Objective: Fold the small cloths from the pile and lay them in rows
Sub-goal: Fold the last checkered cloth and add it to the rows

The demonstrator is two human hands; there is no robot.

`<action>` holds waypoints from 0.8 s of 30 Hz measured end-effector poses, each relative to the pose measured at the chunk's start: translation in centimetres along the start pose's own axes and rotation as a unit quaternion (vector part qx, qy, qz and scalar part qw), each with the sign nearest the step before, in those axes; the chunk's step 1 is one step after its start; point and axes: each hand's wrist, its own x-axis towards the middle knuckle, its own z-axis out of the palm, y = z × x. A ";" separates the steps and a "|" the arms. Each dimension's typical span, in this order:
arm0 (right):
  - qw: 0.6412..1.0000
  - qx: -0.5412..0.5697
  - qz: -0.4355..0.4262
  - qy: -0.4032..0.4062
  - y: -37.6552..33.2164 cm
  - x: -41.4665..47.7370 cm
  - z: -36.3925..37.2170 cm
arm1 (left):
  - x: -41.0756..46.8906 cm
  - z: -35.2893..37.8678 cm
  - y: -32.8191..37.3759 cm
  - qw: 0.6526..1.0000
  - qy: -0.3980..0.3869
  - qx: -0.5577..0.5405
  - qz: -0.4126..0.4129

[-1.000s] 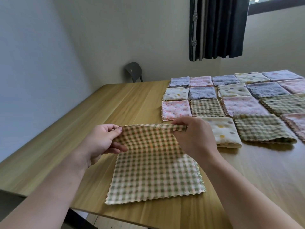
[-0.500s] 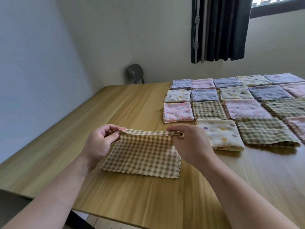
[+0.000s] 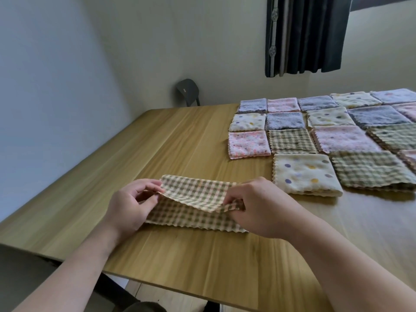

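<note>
A green-and-cream checked cloth lies folded in half on the wooden table, its scalloped edge toward me. My left hand pinches its left corner and my right hand pinches its right corner, the top layer slightly lifted and sagging between them. To the right, folded cloths lie in rows: a cream dotted cloth nearest, a pink cloth and a checked cloth behind it, with several more beyond. The pile is out of view.
A dark chair stands behind the table's far edge by the wall. A dark curtain hangs at the upper right. The table's near edge runs just below my forearms.
The cloth was open flat and held up by its far edge; it has been folded in half onto the table. Both hands have come lower and now hold the folded corners.
</note>
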 end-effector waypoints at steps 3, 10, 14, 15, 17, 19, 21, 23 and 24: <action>1.000 -0.014 0.012 -0.015 0.2 0.0 -0.2 | -1.4 0.0 -0.1 0.999 -0.014 0.016 0.044; 1.000 -0.029 0.009 -0.008 0.6 0.1 0.0 | -3.1 -0.9 0.1 0.990 -0.035 0.067 0.116; 0.998 -0.051 -0.002 0.022 0.7 0.0 -0.4 | -3.3 -0.9 0.2 0.983 -0.072 0.104 0.132; 0.998 -0.057 0.000 0.020 0.7 0.0 -0.5 | -3.3 -0.8 0.1 0.981 -0.081 0.112 0.135; 0.998 -0.066 -0.002 0.001 0.6 -0.1 -0.7 | -3.4 -0.8 0.1 0.979 -0.091 0.116 0.142; 0.996 -0.083 0.000 -0.017 0.6 -0.3 -0.8 | -3.5 -0.8 0.2 0.977 -0.096 0.119 0.150; 0.992 -0.120 -0.003 -0.032 0.5 -0.4 -0.8 | -3.4 -0.8 0.2 0.973 -0.096 0.138 0.158; 0.986 -0.158 -0.013 -0.047 0.4 -0.5 -0.9 | -3.3 -0.8 0.1 0.964 -0.077 0.179 0.178; 0.984 -0.169 -0.019 -0.052 0.3 -0.5 -1.1 | -3.3 -0.7 0.2 0.958 -0.059 0.207 0.192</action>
